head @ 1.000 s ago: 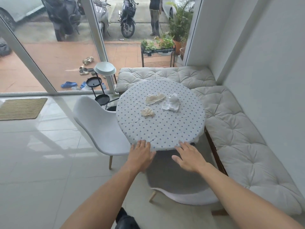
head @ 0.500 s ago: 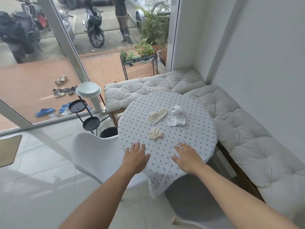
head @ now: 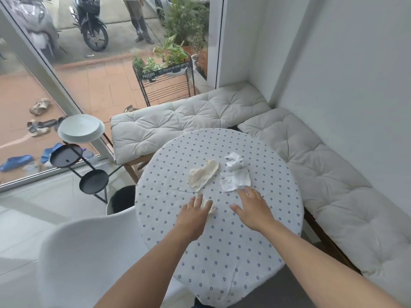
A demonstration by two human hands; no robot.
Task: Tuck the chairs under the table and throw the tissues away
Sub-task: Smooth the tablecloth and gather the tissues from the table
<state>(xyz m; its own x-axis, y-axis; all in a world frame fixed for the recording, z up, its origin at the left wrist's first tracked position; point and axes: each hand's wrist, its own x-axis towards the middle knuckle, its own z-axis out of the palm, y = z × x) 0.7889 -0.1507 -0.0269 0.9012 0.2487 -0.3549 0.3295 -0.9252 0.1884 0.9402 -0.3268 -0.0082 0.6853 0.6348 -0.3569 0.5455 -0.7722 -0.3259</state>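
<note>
Tissues: small one (head: 211,207) half hidden under spread left hand (head: 193,216); right hand (head: 251,210) spread, fingertips at white tissue (head: 235,177).

tissues (head: 235,177) on table (head: 222,252) | chair (head: 89,252) left of table | bench cushions (head: 184,121) behind, right

Both bare forearms reach forward, converging slightly; the left hand (head: 194,215) lies palm-down, fingers spread and loosely curved; the right hand (head: 252,208) — also palm-down — stretches flatter, fingers extended, thumb splayed left.
</note>
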